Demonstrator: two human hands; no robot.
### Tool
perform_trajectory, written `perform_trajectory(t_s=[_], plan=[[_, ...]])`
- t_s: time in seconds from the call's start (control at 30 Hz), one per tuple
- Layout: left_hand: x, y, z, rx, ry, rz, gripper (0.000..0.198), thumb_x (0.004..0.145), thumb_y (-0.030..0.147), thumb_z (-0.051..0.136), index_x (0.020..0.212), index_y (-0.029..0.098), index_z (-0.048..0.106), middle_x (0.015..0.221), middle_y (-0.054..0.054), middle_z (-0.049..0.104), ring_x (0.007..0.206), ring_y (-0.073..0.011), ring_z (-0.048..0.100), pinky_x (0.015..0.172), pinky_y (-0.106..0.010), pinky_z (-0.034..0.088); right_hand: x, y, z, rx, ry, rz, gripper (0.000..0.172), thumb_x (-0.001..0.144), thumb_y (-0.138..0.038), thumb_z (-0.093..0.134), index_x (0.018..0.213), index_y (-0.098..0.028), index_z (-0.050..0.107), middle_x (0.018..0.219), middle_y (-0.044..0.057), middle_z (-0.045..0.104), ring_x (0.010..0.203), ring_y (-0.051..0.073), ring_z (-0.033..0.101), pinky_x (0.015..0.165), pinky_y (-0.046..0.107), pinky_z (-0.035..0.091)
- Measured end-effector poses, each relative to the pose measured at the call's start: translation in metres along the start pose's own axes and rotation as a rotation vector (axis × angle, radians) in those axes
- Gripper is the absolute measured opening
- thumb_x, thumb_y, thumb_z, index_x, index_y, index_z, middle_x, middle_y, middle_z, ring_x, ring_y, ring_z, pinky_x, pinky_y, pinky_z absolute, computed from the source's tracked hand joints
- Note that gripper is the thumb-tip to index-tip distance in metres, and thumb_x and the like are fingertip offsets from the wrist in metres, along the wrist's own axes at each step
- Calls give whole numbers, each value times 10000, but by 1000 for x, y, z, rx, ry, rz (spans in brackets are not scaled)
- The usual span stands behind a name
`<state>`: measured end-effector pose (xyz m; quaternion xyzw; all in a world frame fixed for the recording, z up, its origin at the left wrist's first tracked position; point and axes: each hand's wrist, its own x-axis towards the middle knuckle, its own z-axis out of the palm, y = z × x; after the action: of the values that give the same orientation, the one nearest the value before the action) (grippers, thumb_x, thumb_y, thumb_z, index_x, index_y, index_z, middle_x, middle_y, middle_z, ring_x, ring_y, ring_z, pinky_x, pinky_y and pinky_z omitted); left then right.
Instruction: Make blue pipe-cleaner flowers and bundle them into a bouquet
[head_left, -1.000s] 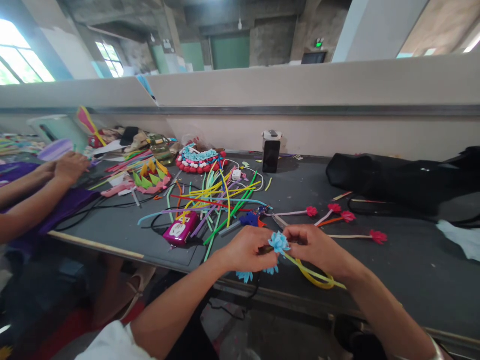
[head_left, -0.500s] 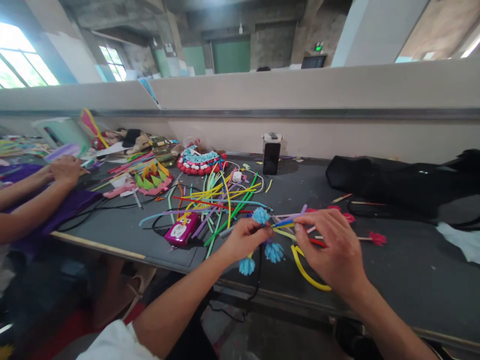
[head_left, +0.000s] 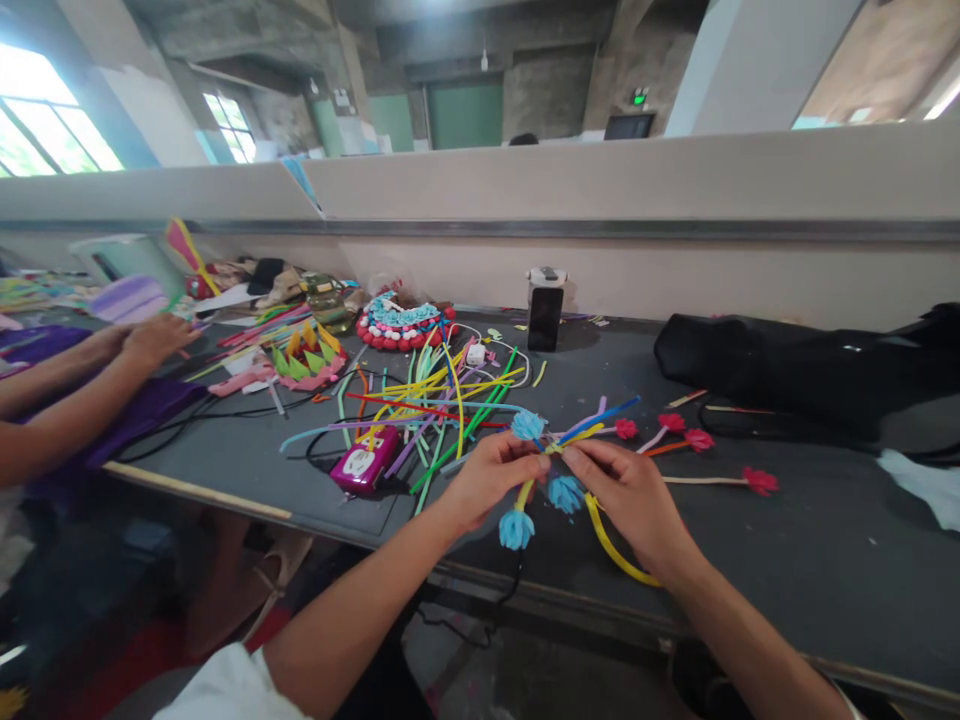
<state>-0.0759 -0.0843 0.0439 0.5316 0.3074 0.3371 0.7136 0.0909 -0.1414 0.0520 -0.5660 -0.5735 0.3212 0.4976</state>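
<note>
Three fluffy blue pipe-cleaner flowers hang together at my left hand, which pinches their stems where they meet. My right hand is closed, thumb against fingers, at the same joint just to the right. Yellow and blue pipe-cleaner stems stick out up and to the right from between the hands. A thick yellow pipe cleaner curves on the table under my right hand. Beyond that hand lie several red pipe-cleaner flowers on stems.
Loose coloured pipe cleaners spread over the grey table, with a purple box near its edge. A phone stands at the back; a black bag lies right. At left, another person's hands work near purple cloth.
My right hand has moved left and down to meet my left hand at the joint. The stems now point up to the right, and the lower blue flowers have shifted right.
</note>
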Motion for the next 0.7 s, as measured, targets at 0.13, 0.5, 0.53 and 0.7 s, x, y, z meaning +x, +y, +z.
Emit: perform_trajectory(t_s=[0.13,0.5,0.53,0.7], plan=[[1,1,0,6,31,-16,307,692,386,747,791,123,625,647,-6,619,485,-72,505,491,-205,373,0,-2,3,192,-21,141,306,808,-459,623,777,-160,683,597,-20,539,514,98,450,465,217,355],[2,-5,6,506,217,341,125,748,234,626,669,138,634,607,11,588,561,-91,504,546,-200,385,-3,3,5,-39,48,39,217,808,-369,619,813,-171,708,713,12,655,628,143,548,569,237,414],[2,-4,7,571,231,390,124,745,208,610,643,141,629,598,13,583,573,-94,505,557,-200,379,-4,3,5,-51,51,15,204,814,-350,610,819,-174,710,745,18,675,665,156,574,608,245,433],[-1,-4,10,571,272,399,140,746,204,598,619,147,616,575,17,558,568,-94,495,552,-199,361,-6,3,9,-101,42,-39,189,826,-321,581,801,-182,706,799,32,706,734,187,626,627,251,454]])
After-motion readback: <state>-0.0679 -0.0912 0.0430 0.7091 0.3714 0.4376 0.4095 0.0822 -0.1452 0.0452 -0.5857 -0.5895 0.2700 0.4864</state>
